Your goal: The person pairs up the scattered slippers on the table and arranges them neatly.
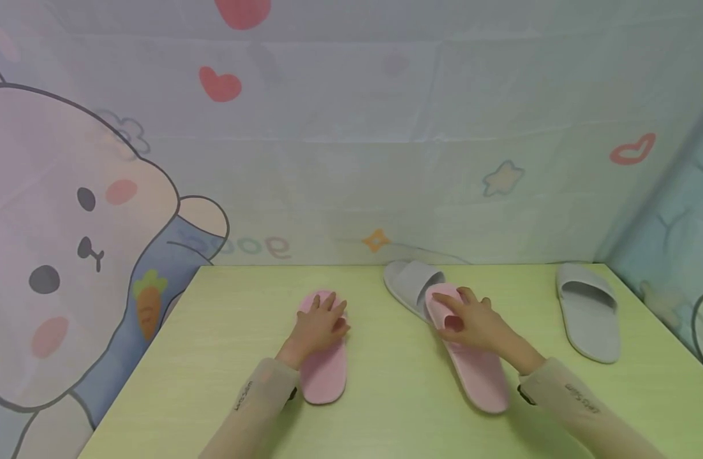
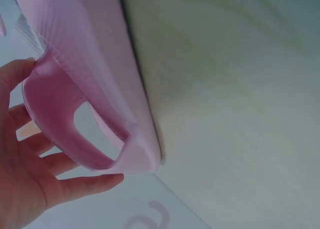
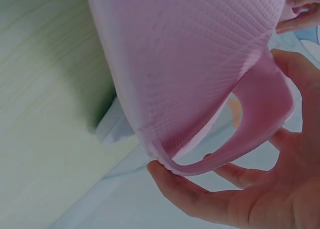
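Observation:
A pink slipper (image 1: pixel 323 382) lies lengthwise on the table, its open heel end toward me. My left hand (image 1: pixel 316 328) grips its strap (image 2: pixel 47 101) from above, thumb at one edge and fingers spread across the band. To the right, my right hand (image 1: pixel 482 325) holds a second pink slipper (image 1: pixel 480 379) by its strap (image 3: pixel 270 101), the thumb and fingers on opposite sides. This slipper slants, and its toe end overlaps a grey slipper (image 1: pixel 405 280) behind it. In the right wrist view, part of that grey slipper (image 3: pixel 117 124) shows beneath the pink sole.
Another grey slipper (image 1: pixel 594 328) lies near the right edge of the pale yellow-green table (image 1: pixel 214 357). Behind the table hangs a cartoon-printed cloth (image 1: pixel 351 172), which also runs along the right side.

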Motion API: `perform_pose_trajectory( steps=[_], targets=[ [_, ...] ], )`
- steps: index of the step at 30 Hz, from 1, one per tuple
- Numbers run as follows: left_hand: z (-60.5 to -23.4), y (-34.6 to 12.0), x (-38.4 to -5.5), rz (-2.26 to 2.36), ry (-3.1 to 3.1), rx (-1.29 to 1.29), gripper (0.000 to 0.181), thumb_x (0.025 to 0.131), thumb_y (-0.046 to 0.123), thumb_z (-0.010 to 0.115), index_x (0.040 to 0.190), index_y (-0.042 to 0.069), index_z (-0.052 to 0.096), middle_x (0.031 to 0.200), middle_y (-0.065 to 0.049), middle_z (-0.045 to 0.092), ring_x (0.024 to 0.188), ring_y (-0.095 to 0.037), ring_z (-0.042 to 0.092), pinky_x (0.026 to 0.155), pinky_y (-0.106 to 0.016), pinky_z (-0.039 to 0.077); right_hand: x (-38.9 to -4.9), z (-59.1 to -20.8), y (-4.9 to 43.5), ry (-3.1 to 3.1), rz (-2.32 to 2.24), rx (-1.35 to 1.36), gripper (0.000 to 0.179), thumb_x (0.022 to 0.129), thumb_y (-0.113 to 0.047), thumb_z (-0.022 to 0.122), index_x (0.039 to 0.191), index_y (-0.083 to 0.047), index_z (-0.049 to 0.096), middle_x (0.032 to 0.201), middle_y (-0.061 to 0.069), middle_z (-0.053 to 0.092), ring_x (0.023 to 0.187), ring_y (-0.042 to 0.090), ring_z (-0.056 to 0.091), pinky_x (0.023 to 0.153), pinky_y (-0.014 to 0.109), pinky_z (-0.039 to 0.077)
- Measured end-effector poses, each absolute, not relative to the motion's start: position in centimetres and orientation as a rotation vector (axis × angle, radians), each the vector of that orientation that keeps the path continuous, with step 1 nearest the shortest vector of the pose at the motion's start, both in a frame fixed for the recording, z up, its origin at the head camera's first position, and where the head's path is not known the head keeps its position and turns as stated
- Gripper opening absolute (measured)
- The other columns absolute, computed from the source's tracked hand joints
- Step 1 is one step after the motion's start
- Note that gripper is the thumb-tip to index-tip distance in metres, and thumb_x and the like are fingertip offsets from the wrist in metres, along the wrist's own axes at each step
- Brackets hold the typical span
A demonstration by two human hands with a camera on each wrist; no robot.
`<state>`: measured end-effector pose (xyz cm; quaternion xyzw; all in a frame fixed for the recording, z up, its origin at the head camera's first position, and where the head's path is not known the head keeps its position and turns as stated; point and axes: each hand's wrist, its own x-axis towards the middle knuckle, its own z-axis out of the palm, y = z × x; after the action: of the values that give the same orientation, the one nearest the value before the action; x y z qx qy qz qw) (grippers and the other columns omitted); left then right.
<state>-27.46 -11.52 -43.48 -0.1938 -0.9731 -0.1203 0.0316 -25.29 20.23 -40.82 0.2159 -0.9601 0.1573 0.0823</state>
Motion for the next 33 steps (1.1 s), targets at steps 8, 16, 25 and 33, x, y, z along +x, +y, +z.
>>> perform_pose_trajectory(
  steps=[8, 16, 25, 33],
  targets=[
    [-43.3, -11.6, -27.6, -0.361, -3.005, -0.599, 0.052, 0.088, 0.038, 0.051, 0.133, 0.013, 0.042, 0.142, -0.017, 0.033, 0.126, -0.048, 0.029, 0.085, -0.072, 0.031, -25.1, -40.8, 18.0, -2.855, 0.428, 0.720, 0.057, 0.072, -0.033, 0.069, 0.125, -0.023, 0.049, 0.120, 0.020, 0.044, 0.070, 0.033, 0.041, 0.047, 0.038, 0.038],
    [-43.3, -11.8, -27.6, -0.374, -2.999, -0.605, 0.052, 0.088, 0.038, 0.051, 0.132, 0.012, 0.043, 0.141, -0.018, 0.034, 0.125, -0.050, 0.030, 0.083, -0.073, 0.032, -25.3, -41.2, 16.3, -2.827, 0.335, 0.768, 0.056, 0.073, -0.039, 0.067, 0.125, -0.028, 0.050, 0.118, 0.013, 0.046, 0.070, 0.032, 0.044, 0.052, 0.044, 0.041],
    [-43.5, -11.9, -27.7, -0.391, -2.994, -0.607, 0.052, 0.088, 0.038, 0.052, 0.132, 0.012, 0.043, 0.142, -0.019, 0.033, 0.124, -0.052, 0.029, 0.083, -0.073, 0.031, -25.6, -41.1, 14.4, -2.816, 0.344, 0.808, 0.054, 0.074, -0.038, 0.066, 0.125, -0.027, 0.050, 0.120, 0.015, 0.047, 0.076, 0.037, 0.048, 0.058, 0.050, 0.044],
    [-43.7, -12.0, -27.7, -0.384, -2.988, -0.612, 0.052, 0.087, 0.038, 0.052, 0.131, 0.012, 0.044, 0.142, -0.018, 0.033, 0.124, -0.052, 0.030, 0.084, -0.072, 0.031, -25.6, -41.0, 12.8, -2.851, 0.376, 0.805, 0.056, 0.074, -0.038, 0.066, 0.125, -0.026, 0.050, 0.118, 0.016, 0.047, 0.081, 0.039, 0.049, 0.060, 0.054, 0.046]
  ],
)
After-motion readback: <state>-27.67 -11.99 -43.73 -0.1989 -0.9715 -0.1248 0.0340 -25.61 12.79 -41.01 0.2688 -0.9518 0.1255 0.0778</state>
